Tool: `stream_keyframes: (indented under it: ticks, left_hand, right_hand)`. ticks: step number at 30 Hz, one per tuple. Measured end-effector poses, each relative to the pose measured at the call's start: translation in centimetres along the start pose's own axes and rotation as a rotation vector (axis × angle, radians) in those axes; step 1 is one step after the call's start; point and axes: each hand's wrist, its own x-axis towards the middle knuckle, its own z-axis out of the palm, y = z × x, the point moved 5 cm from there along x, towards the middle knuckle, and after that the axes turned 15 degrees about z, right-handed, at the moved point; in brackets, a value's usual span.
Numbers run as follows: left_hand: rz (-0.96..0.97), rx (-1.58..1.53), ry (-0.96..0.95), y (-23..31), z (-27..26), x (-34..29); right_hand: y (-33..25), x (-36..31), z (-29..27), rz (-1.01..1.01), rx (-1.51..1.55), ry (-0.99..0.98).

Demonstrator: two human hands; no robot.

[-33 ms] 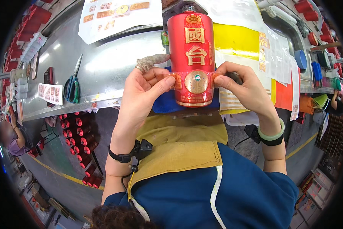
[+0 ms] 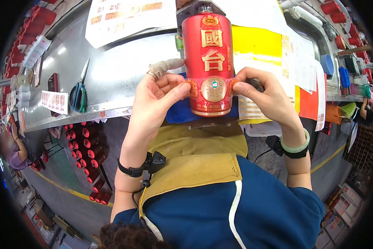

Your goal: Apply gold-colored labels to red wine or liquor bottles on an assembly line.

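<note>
Where the surface (image 2: 124, 79) meets the person at its front edge, a red bottle (image 2: 196, 62) lies over a blue pad (image 2: 177, 115), its long axis running from that edge toward the far one, base near the body and neck pointing away. Across the lower part of the bottle, square to that axis, runs a clear and red label band (image 2: 214, 89) with a round gold seal. The left hand (image 2: 161, 89) has its grip closed to a thumb-and-finger pinch on the band's left end; the right hand (image 2: 265, 89) pinches the right end the same way. Each grip sits just beside its own flank of the bottle, so neither hand is clearly nearer. A grey wrapped finger of the left hand reaches to the bottle's left side; contact cannot be told. Scissors (image 2: 79, 89) lie toward the surface's left end, near the front edge; a yellow sheet (image 2: 257, 41) lies right of the bottle.
</note>
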Motion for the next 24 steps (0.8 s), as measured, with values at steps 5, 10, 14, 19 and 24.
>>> stream_keyframes:
  ticks: [5,10,14,19,24]
  left_hand:
    - [0.004,0.005,-0.002,-0.07,0.0,0.05]
    - [0.008,-0.006,0.004,0.07,0.09,-0.04]
    - [0.005,0.003,0.011,0.04,0.06,-0.1]
    - [0.009,0.003,0.0,-0.07,0.03,0.11]
    - [0.026,0.012,0.009,-0.3,-0.22,0.02]
  right_hand:
    - [-0.09,-0.03,-0.06,0.0,-0.025,0.01]
    - [0.05,0.02,0.06,-0.018,-0.025,0.011]
    - [0.06,-0.07,0.12,-0.006,-0.028,0.013]
    - [0.31,0.13,-0.08,0.004,-0.063,0.011]
    - [-0.13,0.06,0.08,-0.022,-0.022,-0.014]
